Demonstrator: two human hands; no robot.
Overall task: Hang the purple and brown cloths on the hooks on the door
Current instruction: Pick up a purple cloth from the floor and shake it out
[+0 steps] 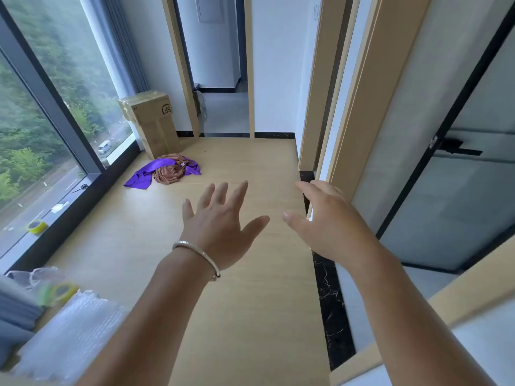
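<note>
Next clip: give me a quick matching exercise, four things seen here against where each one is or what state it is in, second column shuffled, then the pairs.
Things:
1. purple cloth
2. cardboard box
3. left hand
4. yellow tape roll

Places or states:
A. on the window ledge
B. open, fingers spread, bracelet on its wrist
C. upright in the corner by the window
D. crumpled on the floor with the brown cloth

Pairs: 1-D, 2-C, 3-B, 4-A
</note>
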